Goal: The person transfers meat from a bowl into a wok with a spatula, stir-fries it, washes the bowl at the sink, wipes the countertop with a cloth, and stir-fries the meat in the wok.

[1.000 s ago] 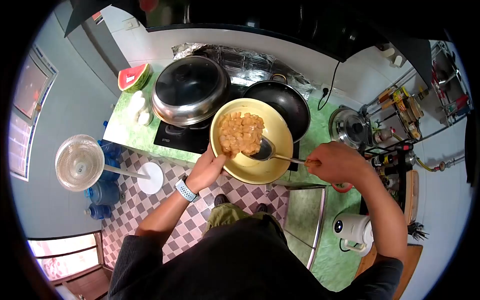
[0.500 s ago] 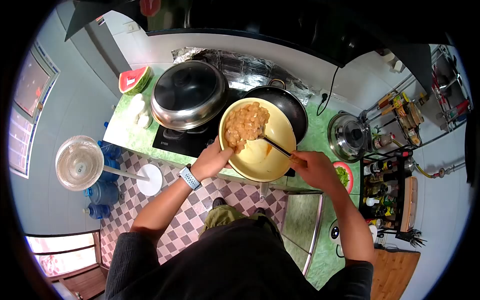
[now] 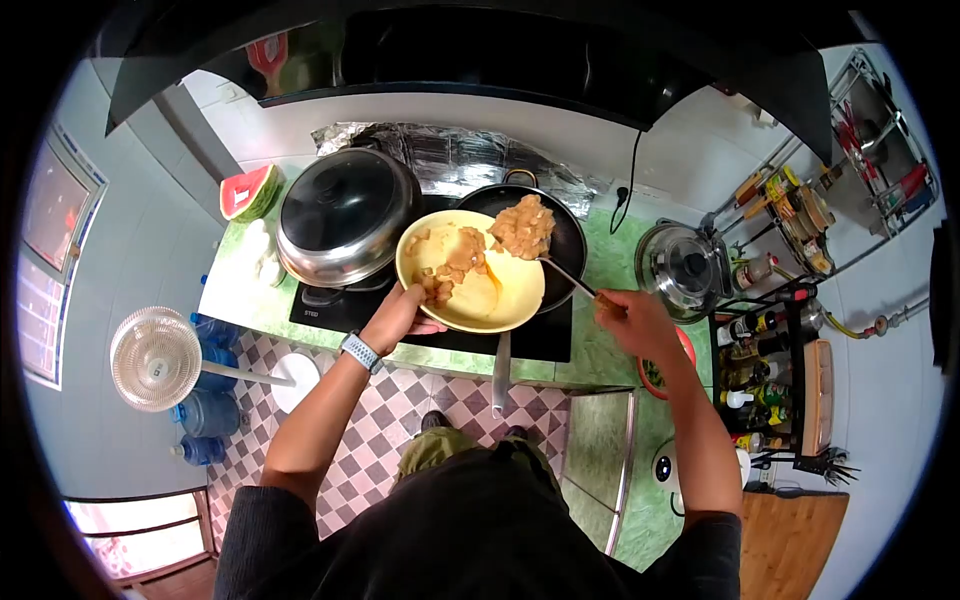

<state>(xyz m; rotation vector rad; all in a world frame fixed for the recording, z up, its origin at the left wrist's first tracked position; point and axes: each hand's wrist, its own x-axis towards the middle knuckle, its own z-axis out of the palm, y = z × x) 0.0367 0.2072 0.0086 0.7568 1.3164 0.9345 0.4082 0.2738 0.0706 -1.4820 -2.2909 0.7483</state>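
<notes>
My left hand (image 3: 398,316) is closed on the near left rim of a yellow bowl (image 3: 518,292), tilted over the front of a black wok (image 3: 571,240). Some raw, sauce-coated meat pieces (image 3: 462,250) are still in it. My right hand (image 3: 637,322) grips the wooden handle of a long metal cooking utensil (image 3: 568,276). A heaped clump of meat (image 3: 523,228) rides on its head, above the bowl's far right rim and the wok. The clump hides the head's shape. The bowl covers part of the wok, whose long handle (image 3: 502,372) points toward me.
A lidded steel pan (image 3: 345,215) sits left on the black cooktop (image 3: 545,345). Cut watermelon (image 3: 248,192) lies at far left. On the right are a glass-lidded pot (image 3: 683,268), a red-rimmed dish of greens (image 3: 655,373) and a bottle rack (image 3: 760,375). A fan (image 3: 155,358) stands left.
My right hand has lifted a large clump of meat out of the bowl, up and right toward the wok. Less meat is in the bowl. The whole view has shifted slightly.
</notes>
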